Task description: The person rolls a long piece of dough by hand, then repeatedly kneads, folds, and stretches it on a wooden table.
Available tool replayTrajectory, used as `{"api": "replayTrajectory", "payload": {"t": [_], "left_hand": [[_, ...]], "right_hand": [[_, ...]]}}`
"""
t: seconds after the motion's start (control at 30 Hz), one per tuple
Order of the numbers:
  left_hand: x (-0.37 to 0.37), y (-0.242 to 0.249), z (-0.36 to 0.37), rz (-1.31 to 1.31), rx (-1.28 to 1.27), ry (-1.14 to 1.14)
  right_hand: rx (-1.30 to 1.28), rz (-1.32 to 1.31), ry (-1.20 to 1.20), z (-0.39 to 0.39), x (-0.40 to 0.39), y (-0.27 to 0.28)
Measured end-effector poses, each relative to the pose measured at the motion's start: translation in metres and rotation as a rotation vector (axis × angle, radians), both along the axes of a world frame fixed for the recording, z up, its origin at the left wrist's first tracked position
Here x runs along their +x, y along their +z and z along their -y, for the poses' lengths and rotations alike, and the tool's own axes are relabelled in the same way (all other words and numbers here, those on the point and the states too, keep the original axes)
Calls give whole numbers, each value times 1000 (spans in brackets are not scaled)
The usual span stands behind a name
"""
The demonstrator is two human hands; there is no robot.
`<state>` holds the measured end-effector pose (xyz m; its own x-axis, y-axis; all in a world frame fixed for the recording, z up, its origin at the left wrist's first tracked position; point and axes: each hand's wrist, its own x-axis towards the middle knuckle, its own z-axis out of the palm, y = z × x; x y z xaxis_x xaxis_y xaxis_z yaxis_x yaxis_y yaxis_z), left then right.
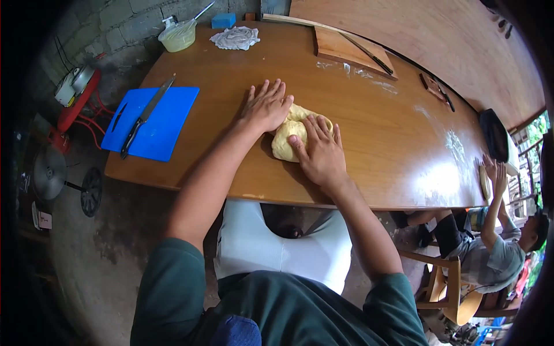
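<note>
At table centre: your two hands press flat on one lump of dough [287, 141], which lies on the wooden table [369, 132] near its front edge.
Left hand: your left hand [266, 108] lies palm down, fingers spread and extended, over the far left part of the dough; it clasps nothing, only bears down.
Right hand: your right hand [321, 154] lies palm down, fingers slightly apart, covering the near right part of the dough; likewise open, gripping nothing.
Left of your hands: a blue cutting board [164, 124] with a black-handled knife [145, 117] laid diagonally across it.
Beyond your hands, far edge: a plastic bowl [178, 36] with a utensil in it, a crumpled cloth [235, 38], a blue sponge [223, 21].
Beyond and right of your hands: a wooden board [346, 49] with a long blade resting on it; flour smears on the tabletop.
Far right: another person [493, 254], seated, both hands raised to the table edge against a flat piece of dough.
</note>
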<state>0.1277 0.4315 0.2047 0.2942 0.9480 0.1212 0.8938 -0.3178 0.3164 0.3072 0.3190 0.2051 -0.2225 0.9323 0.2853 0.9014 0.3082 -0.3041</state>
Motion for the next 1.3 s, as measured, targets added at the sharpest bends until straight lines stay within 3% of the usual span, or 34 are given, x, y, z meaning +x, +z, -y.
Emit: {"api": "replayTrajectory", "payload": {"t": [0.1, 0.2, 0.3, 0.43, 0.63, 0.73, 0.8, 0.83, 0.93, 1.03, 1.13, 1.2, 1.27, 1.3], "left_hand": [[7, -10, -12, -14, 47, 16], [-2, -23, 3, 15, 141, -113], [-1, -22, 14, 131, 212, -144], [-3, 1, 31, 58, 172, -103], [-10, 3, 54, 331, 299, -187], [-8, 26, 79, 334, 208, -192], [-14, 36, 92, 322, 219, -210], [-20, 42, 98, 304, 224, -217], [-46, 67, 124, 451, 341, -236], [-72, 119, 147, 437, 290, -240], [-82, 145, 146, 451, 421, -286], [-84, 159, 148, 435, 442, -289], [-82, 175, 154, 368, 717, -331], [-81, 176, 155, 337, 850, -351]], "right_hand": [[-60, 18, -116, -31, -5, -4], [-76, -4, -168, -85, 4, -8], [-35, -65, -120, -125, 17, -18], [-76, -57, -58, -104, 19, -6], [21, -140, 62, -21, 44, -1], [-12, -186, 9, 10, 47, 16], [-77, 82, -18, 23, 48, 38], [60, 79, 43, 27, 56, 37], [162, 5, 91, 64, 76, 79], [167, -115, 81, 85, 102, 122], [324, -43, 134, 86, 112, 151], [587, 48, 178, 90, 108, 170], [587, 80, 137, 94, 107, 181], [704, 80, 146, 91, 109, 184]]}}
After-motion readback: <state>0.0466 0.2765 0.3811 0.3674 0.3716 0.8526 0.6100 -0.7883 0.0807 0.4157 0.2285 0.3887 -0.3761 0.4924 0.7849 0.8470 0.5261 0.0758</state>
